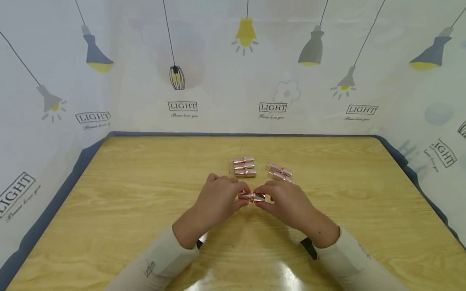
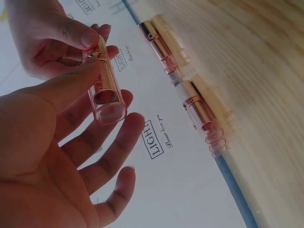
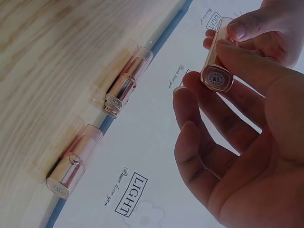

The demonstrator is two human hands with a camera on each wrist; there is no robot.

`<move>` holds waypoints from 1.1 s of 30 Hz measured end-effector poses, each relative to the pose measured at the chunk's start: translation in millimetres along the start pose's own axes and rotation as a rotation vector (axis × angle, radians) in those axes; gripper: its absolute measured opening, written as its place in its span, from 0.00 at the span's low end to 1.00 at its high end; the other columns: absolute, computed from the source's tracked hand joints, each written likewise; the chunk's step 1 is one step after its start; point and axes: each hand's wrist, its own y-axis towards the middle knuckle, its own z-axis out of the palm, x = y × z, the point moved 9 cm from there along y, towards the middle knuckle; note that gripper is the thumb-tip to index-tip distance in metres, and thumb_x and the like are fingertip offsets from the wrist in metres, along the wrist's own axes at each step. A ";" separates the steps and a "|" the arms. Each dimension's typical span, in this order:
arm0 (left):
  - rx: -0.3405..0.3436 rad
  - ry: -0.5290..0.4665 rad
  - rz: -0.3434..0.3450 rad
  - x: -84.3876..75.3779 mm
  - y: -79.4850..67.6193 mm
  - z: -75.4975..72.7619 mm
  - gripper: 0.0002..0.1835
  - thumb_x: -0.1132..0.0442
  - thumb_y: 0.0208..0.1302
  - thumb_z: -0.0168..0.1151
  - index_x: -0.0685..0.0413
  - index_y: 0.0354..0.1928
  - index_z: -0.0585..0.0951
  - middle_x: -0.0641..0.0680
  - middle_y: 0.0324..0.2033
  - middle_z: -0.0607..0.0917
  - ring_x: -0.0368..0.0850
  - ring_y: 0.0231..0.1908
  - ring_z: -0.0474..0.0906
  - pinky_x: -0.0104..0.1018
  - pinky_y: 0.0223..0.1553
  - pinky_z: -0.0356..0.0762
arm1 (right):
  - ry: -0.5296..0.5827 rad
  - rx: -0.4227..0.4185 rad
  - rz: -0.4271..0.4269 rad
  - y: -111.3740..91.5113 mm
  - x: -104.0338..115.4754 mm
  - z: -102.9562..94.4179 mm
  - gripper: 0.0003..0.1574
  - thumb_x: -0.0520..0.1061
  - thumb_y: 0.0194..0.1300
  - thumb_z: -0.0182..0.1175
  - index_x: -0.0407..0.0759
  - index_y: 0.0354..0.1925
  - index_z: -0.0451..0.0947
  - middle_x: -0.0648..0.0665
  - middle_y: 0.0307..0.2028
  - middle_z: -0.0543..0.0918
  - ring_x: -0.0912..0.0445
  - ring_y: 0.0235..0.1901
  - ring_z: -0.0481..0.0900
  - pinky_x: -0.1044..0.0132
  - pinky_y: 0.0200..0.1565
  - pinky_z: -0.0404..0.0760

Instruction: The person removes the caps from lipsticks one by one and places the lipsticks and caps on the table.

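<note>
Both hands pinch one shiny rose-gold lipstick tube (image 1: 257,197) above the table, lying crosswise between them. My left hand (image 1: 218,199) has thumb and fingertips on its clear-capped end, and my right hand (image 1: 291,204) grips the metallic base end. In the left wrist view, the see-through cap (image 2: 111,113) points toward the camera. A round label (image 3: 217,78) shows on the tube's base in the right wrist view. Beyond the left hand, three similar lipsticks (image 1: 245,166) lie side by side. Two more lipsticks (image 1: 280,169) lie slanted beyond the right hand.
The wood-grain table (image 1: 145,173) is edged by a blue-grey border. A white printed sheet (image 1: 222,81) with lamp drawings and LIGHT lettering stands around its back and sides.
</note>
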 end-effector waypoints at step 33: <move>0.026 0.021 -0.041 15.7 1.1 -0.5 0.12 0.50 0.59 0.73 0.41 0.43 0.86 0.43 0.37 0.90 0.43 0.37 0.85 0.50 0.48 0.69 | -0.043 0.077 0.079 1.8 -13.9 -0.3 0.14 0.47 0.59 0.74 0.47 0.44 0.86 0.52 0.38 0.88 0.63 0.29 0.79 0.68 0.29 0.77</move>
